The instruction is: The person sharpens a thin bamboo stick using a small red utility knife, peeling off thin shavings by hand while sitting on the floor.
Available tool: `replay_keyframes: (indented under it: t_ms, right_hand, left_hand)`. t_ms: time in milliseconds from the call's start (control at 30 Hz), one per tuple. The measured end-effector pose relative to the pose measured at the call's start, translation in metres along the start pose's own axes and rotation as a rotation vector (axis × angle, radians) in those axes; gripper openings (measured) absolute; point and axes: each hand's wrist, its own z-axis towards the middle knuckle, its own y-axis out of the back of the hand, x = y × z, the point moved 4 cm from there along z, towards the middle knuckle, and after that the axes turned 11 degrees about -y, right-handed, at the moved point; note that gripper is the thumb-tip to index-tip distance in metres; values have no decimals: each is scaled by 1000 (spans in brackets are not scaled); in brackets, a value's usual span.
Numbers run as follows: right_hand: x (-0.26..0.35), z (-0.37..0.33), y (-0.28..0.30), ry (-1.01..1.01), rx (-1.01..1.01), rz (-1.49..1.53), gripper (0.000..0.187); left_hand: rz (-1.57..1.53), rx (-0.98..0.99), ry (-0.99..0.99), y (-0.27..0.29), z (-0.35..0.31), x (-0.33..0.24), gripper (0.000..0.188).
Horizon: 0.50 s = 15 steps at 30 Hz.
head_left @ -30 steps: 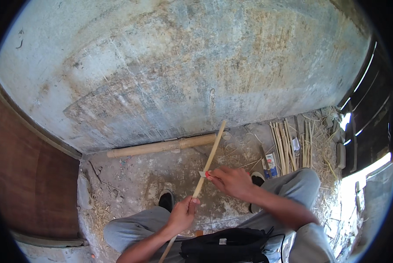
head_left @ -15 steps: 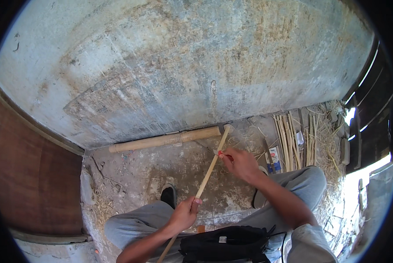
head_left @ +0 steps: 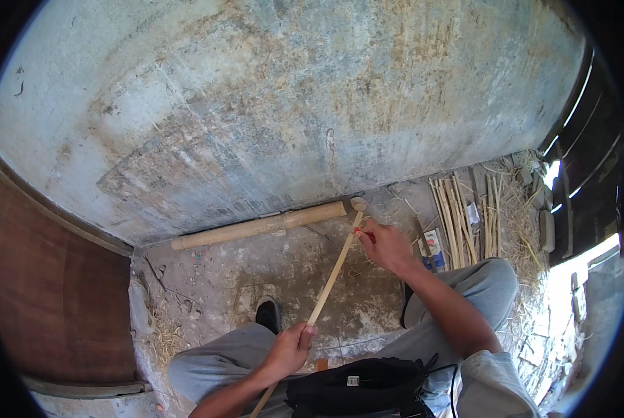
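A long pale bamboo strip (head_left: 333, 277) slants from my lap toward the wall. My left hand (head_left: 289, 350) is closed around its lower part, thumb lying along the top. Near the strip's far end, my right hand (head_left: 387, 249) grips a small red-handled tool (head_left: 358, 230) against the strip. The tool's working edge is too small to make out, and my fingers cover most of its handle. The strip's lower end passes beneath my left forearm.
A thick bamboo pole (head_left: 256, 226) lies along the wall's foot. At right are several split bamboo strips (head_left: 453, 216), a large blade (head_left: 423, 240), a blue-and-white packet (head_left: 434, 245) and shavings (head_left: 517, 209). A black bag (head_left: 357, 390) rests at my lap; a wooden panel (head_left: 54, 272) stands left.
My right hand has slid the red-handled tool farther up the strip, toward its far end. My left hand keeps its hold, shifted slightly toward me. The view has tilted a little.
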Motion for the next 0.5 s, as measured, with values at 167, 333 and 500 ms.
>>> replay_keyframes:
  t_ms: [167,333,500]
  right_hand:
    - [-7,4,5,-58,34,-44,22]
    - [-50,20,5,-215,-75,-117,22]
    - [-27,22,18,-276,-151,35,22]
  left_hand:
    - [15,8,-10,1,-4,5,30]
    - [48,67,18,-1,-1,8,32]
    - [85,-87,-3,13,5,13,30]
